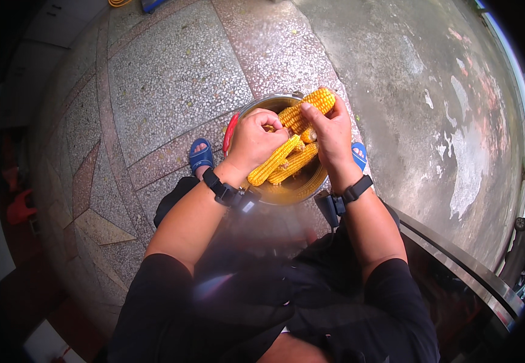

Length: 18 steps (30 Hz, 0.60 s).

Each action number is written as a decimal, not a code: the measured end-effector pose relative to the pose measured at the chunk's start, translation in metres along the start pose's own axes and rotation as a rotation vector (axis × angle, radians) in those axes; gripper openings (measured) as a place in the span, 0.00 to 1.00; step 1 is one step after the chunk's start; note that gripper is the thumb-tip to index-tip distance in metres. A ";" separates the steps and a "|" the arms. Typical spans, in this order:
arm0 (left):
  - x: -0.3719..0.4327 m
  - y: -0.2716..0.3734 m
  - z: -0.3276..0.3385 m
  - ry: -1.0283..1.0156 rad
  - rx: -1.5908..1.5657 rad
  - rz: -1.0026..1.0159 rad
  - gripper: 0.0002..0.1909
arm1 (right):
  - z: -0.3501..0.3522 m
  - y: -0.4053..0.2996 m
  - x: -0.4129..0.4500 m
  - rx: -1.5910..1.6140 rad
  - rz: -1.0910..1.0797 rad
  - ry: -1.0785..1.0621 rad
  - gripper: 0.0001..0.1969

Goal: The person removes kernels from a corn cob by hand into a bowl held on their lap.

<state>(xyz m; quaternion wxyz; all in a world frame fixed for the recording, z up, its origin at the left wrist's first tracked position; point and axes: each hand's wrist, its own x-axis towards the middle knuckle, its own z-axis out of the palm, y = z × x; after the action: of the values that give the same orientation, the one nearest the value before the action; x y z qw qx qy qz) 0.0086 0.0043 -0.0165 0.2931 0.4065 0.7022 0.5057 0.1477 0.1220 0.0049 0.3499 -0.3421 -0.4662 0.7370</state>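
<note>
A yellow ear of corn (320, 99) without husk is gripped in my right hand (335, 131), tilted over the far right of a round metal pot (296, 199). My left hand (258, 140) is over the pot's left side with its fingers curled in, close to the lower end of that ear. Whether anything is pinched in those fingers is hidden. Below the hands, more bare ears of corn (274, 161) lie piled in the pot, some covered by my hands. A red handle (230, 131) shows on the pot's left rim.
My feet in blue slippers (200, 153) flank the pot. Speckled terrazzo paving (176, 86) spreads ahead and left; worn concrete (389, 100) lies to the right. A metal-edged ledge (458, 258) runs near my right side. Far left is a red plastic object (21, 208).
</note>
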 end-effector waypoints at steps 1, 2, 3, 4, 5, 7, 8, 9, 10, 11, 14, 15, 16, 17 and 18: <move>0.000 0.000 0.000 -0.007 -0.013 -0.005 0.06 | 0.001 0.000 0.000 0.005 -0.005 0.012 0.22; 0.000 -0.001 0.000 -0.007 -0.013 -0.005 0.06 | 0.001 0.000 0.000 0.011 -0.009 0.025 0.22; 0.000 -0.001 0.001 0.001 -0.013 -0.004 0.06 | 0.001 0.001 0.000 0.011 -0.009 0.025 0.22; 0.000 -0.001 0.001 0.008 -0.013 -0.003 0.06 | 0.001 0.001 0.000 0.012 -0.013 0.031 0.22; 0.000 0.000 0.002 0.008 -0.014 -0.003 0.06 | 0.001 0.001 0.000 0.014 -0.017 0.038 0.22; -0.001 0.002 0.002 0.020 0.013 0.044 0.05 | 0.001 0.000 0.000 0.013 -0.018 0.036 0.22; -0.001 0.002 0.002 0.020 0.013 0.043 0.05 | 0.001 0.000 0.000 0.012 -0.019 0.034 0.22; -0.001 0.003 0.002 0.023 0.026 0.045 0.05 | 0.001 0.000 0.000 0.012 -0.019 0.034 0.22; -0.001 0.003 0.002 0.025 0.039 0.046 0.05 | 0.001 0.000 0.001 0.013 -0.021 0.038 0.22; -0.001 0.003 0.002 0.025 0.039 0.046 0.05 | 0.001 -0.001 0.001 0.014 -0.022 0.041 0.21; -0.001 0.004 0.002 0.044 0.044 0.041 0.05 | 0.001 0.002 0.001 0.021 -0.051 0.038 0.20; -0.001 0.004 0.000 0.037 0.074 0.065 0.04 | 0.001 0.002 0.000 0.021 -0.051 0.038 0.20; -0.001 0.004 0.000 0.030 0.103 0.089 0.04 | 0.001 0.002 0.000 0.013 -0.044 0.038 0.20; -0.001 0.005 0.000 0.029 0.103 0.089 0.04 | 0.001 0.002 0.000 0.004 -0.036 0.038 0.19; -0.001 0.006 0.000 0.031 0.072 0.084 0.04 | 0.001 0.001 0.000 0.004 -0.036 0.038 0.19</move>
<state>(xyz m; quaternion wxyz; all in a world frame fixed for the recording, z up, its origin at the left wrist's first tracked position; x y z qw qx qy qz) 0.0108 0.0047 -0.0106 0.2461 0.4380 0.7067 0.4981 0.1465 0.1209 0.0046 0.3728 -0.3469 -0.4639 0.7248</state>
